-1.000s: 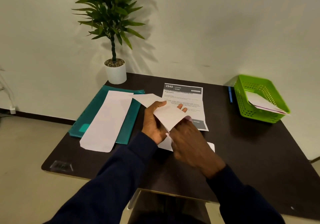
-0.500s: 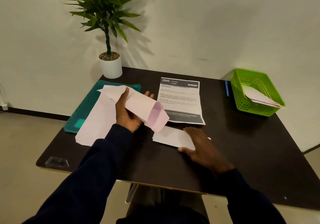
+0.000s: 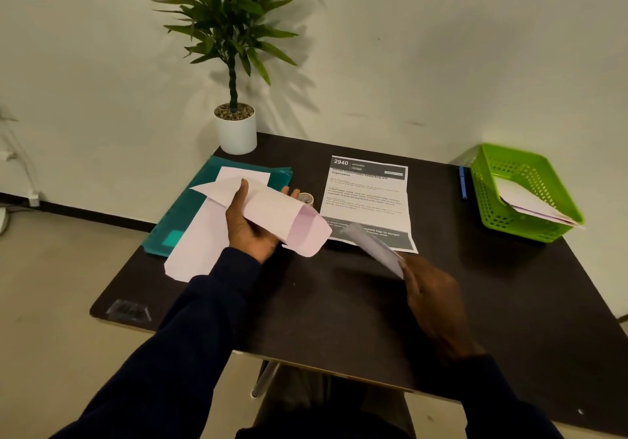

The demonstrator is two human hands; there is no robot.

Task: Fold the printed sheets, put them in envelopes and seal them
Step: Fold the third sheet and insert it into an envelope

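Note:
My left hand (image 3: pixel 249 226) holds a long white envelope (image 3: pixel 272 212) above the dark table (image 3: pixel 339 309), its open mouth facing right and its flap sticking out to the left. My right hand (image 3: pixel 430 297) grips a folded sheet (image 3: pixel 375 246), lifted off the table and pointing up-left toward the envelope's mouth, a short gap away. A flat printed sheet (image 3: pixel 368 197) headed "2940 KITCHEN" lies behind them. More white envelopes (image 3: pixel 197 245) lie on a teal folder (image 3: pixel 183 214) at the left.
A green basket (image 3: pixel 523 194) with envelopes inside stands at the right edge, a blue pen (image 3: pixel 463 182) beside it. A potted plant (image 3: pixel 234 126) sits at the back left corner. A small round tape roll (image 3: pixel 306 198) lies behind the left hand.
My right hand has picked the folded sheet up off the table and raised it toward the envelope's mouth. The left hand keeps the envelope in about the same place.

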